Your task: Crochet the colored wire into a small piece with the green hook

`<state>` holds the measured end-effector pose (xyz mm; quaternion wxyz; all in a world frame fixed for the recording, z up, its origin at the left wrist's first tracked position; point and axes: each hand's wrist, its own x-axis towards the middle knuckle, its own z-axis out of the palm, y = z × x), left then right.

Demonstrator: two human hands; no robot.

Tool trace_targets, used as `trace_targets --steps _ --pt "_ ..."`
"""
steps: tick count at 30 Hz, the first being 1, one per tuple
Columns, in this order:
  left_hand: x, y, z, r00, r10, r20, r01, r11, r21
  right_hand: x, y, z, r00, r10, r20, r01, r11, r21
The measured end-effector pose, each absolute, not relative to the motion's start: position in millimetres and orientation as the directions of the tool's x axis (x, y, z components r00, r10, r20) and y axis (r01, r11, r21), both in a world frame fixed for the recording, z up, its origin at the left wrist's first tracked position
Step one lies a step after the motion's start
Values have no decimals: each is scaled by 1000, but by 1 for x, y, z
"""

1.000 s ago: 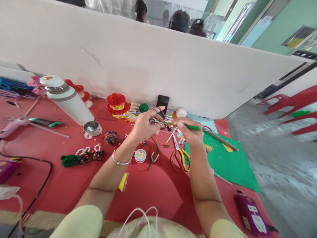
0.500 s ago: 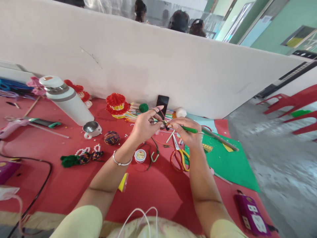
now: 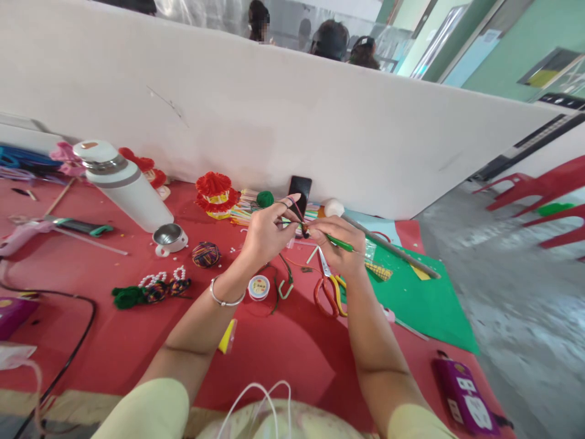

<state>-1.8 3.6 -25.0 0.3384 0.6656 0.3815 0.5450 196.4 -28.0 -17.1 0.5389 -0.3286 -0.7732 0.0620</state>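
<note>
My right hand (image 3: 342, 244) is closed around a crochet hook with a green handle (image 3: 339, 242), its tip pointing left. My left hand (image 3: 270, 230) pinches a small dark piece of crochet work (image 3: 304, 230), with yarn strands running over the raised index finger. Both hands meet above the table, fingertips nearly touching at the yarn. Below them lie scissors with red and yellow handles (image 3: 327, 296) and a small round white tub (image 3: 259, 287). A multicoloured yarn ball (image 3: 205, 254) rests left of my left forearm.
A white flask (image 3: 130, 189) and steel-lined cup (image 3: 169, 238) stand at left. A phone (image 3: 300, 190) leans against the white partition (image 3: 274, 116). Green sheet (image 3: 425, 305), grey rod (image 3: 397, 251) and purple power strip (image 3: 464, 396) lie right. Beaded yarn pieces (image 3: 155, 288) lie left.
My right hand has shifted slightly down and left, and the crochet hook's handle now tilts more downward to the right. My left hand stays nearly in place.
</note>
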Motion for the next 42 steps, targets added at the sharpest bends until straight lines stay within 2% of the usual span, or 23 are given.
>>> trace_targets --steps 4,9,11,14,17,20,24,27,30,34,38,42 --pt "2 6 -25 29 892 450 85 -451 889 189 -24 -28 -238 441 865 528 806 -266" --pt "6 6 -20 4 942 336 -184 -330 926 180 -26 -40 -238 317 918 627 772 -104" --pt "5 4 -16 65 959 275 -317 -242 917 177 -28 -43 -216 292 932 661 746 -80" --pt "1 1 -11 257 953 163 -486 -19 874 174 -30 -47 -147 233 961 693 718 -68" --pt "-6 3 -7 471 880 67 -513 211 832 177 -26 -49 -128 173 977 618 784 -58" --pt "-15 7 -6 524 850 53 -468 235 852 189 -23 -41 -206 271 940 452 879 -154" --pt "-20 10 -6 352 923 157 -316 -41 948 206 -25 -21 -380 556 739 372 824 -428" --pt "-19 9 -6 291 929 229 -175 -184 967 213 -27 -14 -414 601 684 324 799 -506" --pt "-19 8 -6 332 910 247 -153 -207 966 215 -26 -13 -372 624 687 261 781 -568" --pt "-23 6 -7 391 890 236 -245 -146 959 216 -24 -16 -302 644 703 108 756 -645" --pt "-17 4 -10 443 871 214 -323 -68 944 206 -20 -30 -168 745 645 22 657 -753" --pt "-2 0 -13 416 890 189 -366 -27 930 187 -14 -50 -3 756 654 12 654 -756"
